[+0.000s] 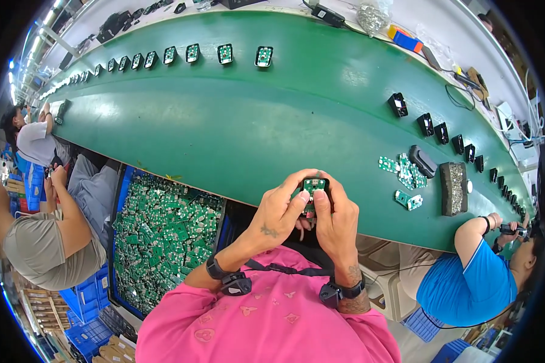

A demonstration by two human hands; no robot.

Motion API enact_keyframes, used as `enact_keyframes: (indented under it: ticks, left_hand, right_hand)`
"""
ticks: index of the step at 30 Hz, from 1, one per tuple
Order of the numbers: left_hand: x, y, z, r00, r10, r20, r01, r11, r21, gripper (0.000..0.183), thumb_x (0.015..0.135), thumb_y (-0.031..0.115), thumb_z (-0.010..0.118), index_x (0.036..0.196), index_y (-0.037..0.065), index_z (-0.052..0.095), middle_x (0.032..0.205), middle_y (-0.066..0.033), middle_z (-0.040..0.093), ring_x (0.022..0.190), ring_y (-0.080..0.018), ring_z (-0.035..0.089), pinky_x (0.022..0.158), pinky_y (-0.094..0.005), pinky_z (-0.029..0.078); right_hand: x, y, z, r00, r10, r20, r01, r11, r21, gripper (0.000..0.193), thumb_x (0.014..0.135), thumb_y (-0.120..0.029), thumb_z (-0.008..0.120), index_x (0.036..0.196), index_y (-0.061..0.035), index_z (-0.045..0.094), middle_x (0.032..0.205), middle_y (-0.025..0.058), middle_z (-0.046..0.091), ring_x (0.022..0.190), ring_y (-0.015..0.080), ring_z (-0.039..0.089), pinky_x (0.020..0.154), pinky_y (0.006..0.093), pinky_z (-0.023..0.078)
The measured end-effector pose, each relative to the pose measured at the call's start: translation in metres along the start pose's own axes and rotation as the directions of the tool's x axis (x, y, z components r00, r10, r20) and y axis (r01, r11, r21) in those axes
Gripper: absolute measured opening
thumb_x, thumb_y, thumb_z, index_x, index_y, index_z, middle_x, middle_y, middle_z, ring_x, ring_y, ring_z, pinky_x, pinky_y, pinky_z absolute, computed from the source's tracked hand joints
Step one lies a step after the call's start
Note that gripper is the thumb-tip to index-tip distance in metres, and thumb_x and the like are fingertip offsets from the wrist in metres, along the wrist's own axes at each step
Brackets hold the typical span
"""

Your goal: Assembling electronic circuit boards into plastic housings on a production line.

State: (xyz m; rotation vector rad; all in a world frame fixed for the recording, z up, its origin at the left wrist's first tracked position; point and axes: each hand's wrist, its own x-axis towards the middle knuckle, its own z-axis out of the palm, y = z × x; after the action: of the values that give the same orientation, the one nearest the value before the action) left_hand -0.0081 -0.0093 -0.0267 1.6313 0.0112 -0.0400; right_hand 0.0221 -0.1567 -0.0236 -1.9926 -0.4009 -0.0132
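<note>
Both hands hold a small black plastic housing with a green circuit board (313,185) seated in it, just over the table's near edge. My left hand (277,212) wraps round its left side, the thumb pressed on the board. On the opposite side my right hand (338,219) grips the housing, its thumb also on the board. To the right lie several loose green circuit boards (409,173) beside a dark oval case (423,161). Near them is a black block-shaped tray (447,202) filled with small metallic pieces.
A blue-rimmed bin (122,199) of circuit boards stands left of me. Housings with boards (225,54) line the far left of the green table (242,133); black housings (426,124) line the right. Co-workers sit at left (48,236) and right (466,278).
</note>
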Motion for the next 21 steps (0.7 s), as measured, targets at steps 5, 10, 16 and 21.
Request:
enact_keyframes:
  ticks: [5,10,16,21]
  left_hand:
    - [0.001,-0.005,0.007,0.999,0.027,-0.022,-0.031,0.979,-0.204,0.038,0.103,0.01,0.044,0.139,0.001,0.045,0.096,-0.0121,0.065,0.066,-0.0152,0.066,0.056,-0.0271,0.054]
    - [-0.005,0.003,0.003,0.996,-0.084,0.009,0.084,0.991,-0.1,0.037,0.104,0.011,0.043,0.139,0.001,0.046,0.094,-0.0065,0.061,0.062,-0.0089,0.06,0.055,-0.0235,0.051]
    - [-0.011,-0.005,0.01,0.995,0.059,-0.086,-0.057,0.998,0.03,0.036,0.103,0.011,0.044,0.137,0.001,0.048,0.087,-0.0061,0.062,0.057,-0.0079,0.059,0.051,-0.0244,0.049]
    - [0.011,-0.03,0.004,0.905,0.401,-0.14,-0.333,0.875,0.35,0.034,0.101,0.011,0.045,0.133,0.001,0.051,0.089,-0.0096,0.065,0.055,-0.0123,0.062,0.05,-0.0246,0.05]
  right_hand:
    - [-0.003,0.006,-0.001,0.995,-0.082,-0.052,0.082,0.997,0.002,0.033,0.101,-0.015,0.054,0.128,0.0025,0.058,0.09,0.021,0.068,0.073,0.033,0.068,0.067,0.0387,0.053]
    - [-0.006,-0.001,0.005,0.999,-0.013,-0.034,0.013,1.0,-0.023,0.034,0.102,-0.016,0.053,0.129,0.0021,0.058,0.086,0.0214,0.066,0.07,0.0324,0.067,0.065,0.0388,0.052]
    - [-0.013,0.003,0.02,0.995,0.062,-0.075,-0.059,0.998,0.038,0.034,0.102,-0.017,0.05,0.13,0.0009,0.058,0.087,0.0208,0.068,0.067,0.032,0.067,0.062,0.039,0.052]
    - [-0.001,0.019,0.03,0.985,0.076,-0.157,-0.064,0.995,0.082,0.035,0.101,-0.017,0.052,0.128,0.0036,0.062,0.098,0.0152,0.071,0.087,0.0194,0.067,0.078,0.0329,0.052]
